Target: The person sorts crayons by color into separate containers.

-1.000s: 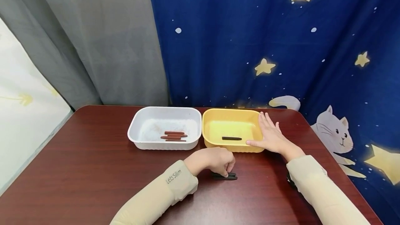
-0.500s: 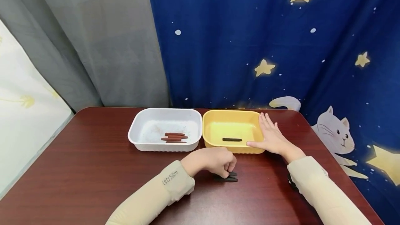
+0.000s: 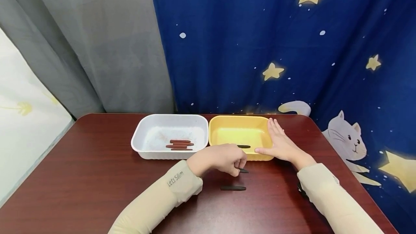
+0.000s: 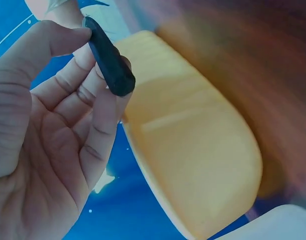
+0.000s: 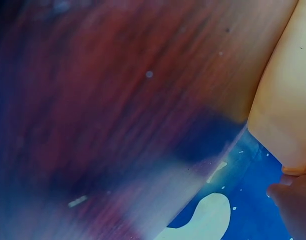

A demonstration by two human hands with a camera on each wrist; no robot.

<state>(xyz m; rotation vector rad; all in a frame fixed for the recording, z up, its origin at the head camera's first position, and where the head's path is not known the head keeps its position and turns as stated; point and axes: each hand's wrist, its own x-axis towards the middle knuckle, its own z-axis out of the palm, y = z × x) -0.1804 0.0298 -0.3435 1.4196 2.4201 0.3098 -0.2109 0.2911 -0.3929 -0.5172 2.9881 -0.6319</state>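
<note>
My left hand (image 3: 221, 157) pinches a short black crayon (image 4: 110, 57) between thumb and fingers, raised off the table just in front of the yellow tub (image 3: 240, 121). A second black crayon (image 3: 233, 188) lies on the table below that hand. Inside the tub rests another black crayon (image 3: 243, 146), partly covered by the left hand in the head view. My right hand (image 3: 282, 145), fingers straight and thumb spread, rests against the tub's right end. In the right wrist view only a bit of finger (image 5: 295, 200) shows beside the tub wall.
To the left, a white tub (image 3: 169, 119) stands right beside the yellow one and holds several reddish-brown crayons (image 3: 180, 142). Both stand near the back edge of the dark red table (image 3: 97, 176). Behind it hang a grey curtain (image 3: 107, 46) and a blue starry curtain (image 3: 234, 46).
My left hand has picked one black crayon up from beside the other and moved it slightly toward the yellow tub. The right hand stays at the tub's end.
</note>
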